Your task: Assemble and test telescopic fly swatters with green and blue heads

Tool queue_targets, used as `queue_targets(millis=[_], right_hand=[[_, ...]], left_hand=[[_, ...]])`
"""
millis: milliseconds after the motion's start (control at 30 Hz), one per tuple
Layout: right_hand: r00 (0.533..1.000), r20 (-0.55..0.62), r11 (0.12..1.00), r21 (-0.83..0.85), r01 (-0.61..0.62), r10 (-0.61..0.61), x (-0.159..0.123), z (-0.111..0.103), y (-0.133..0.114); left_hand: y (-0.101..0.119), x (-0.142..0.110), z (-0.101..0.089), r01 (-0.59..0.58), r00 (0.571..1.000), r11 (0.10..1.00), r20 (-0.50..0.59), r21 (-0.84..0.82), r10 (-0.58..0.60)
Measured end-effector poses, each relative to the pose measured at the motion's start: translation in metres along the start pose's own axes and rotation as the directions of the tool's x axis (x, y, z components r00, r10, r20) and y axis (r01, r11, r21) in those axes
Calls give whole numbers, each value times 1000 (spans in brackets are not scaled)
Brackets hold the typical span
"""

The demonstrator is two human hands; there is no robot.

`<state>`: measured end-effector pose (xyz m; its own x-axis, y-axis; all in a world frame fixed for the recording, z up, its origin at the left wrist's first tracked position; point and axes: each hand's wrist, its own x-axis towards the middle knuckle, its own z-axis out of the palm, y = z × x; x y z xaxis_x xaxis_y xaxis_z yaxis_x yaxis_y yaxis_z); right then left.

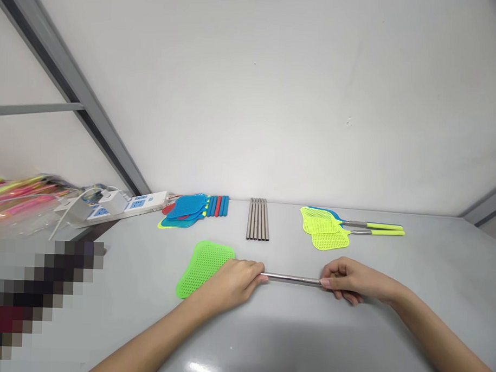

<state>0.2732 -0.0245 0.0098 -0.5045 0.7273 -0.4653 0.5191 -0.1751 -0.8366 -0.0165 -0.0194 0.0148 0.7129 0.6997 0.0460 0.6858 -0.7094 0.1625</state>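
Observation:
A bright green perforated fly swatter head point(204, 266) lies partly under my left hand point(236, 283). My left hand is closed where the head meets a shiny metal tube point(293, 279); its fingers cover the joint. The tube runs level to my right hand point(348, 280), whose thumb and fingers pinch its far end. No coloured grip shows on this tube. Behind my hands stands a row of several loose metal tubes point(257, 219) lying side by side on the grey table point(291, 339).
Blue swatter heads point(186, 210) are stacked at the back left, beside blue and red grips point(218, 206). Swatters with yellow heads point(329, 241) and grips lie at the back right. A white power strip point(147, 202) with plugs, and plastic-wrapped items point(23, 205), are at the left edge.

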Motion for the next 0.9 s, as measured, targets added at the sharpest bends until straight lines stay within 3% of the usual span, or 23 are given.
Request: queue_targets(millis=[200, 400, 667, 900], right_hand=[[1000, 15, 999, -31, -10, 11, 1, 2, 0], [997, -79, 999, -50, -6, 2, -1, 18, -7], [999, 36, 991, 136, 5, -10, 0, 21, -5], [987, 145, 947, 299, -115, 73, -1, 24, -7]], left_hand=[[0, -1, 1, -15, 1000, 1000, 11, -6, 15], [-1, -1, 6, -68, 997, 994, -23, 80, 70], [5, -3, 11, -92, 995, 980, -13, 176, 96], [7, -5, 12, -133, 990, 968, -18, 215, 140]])
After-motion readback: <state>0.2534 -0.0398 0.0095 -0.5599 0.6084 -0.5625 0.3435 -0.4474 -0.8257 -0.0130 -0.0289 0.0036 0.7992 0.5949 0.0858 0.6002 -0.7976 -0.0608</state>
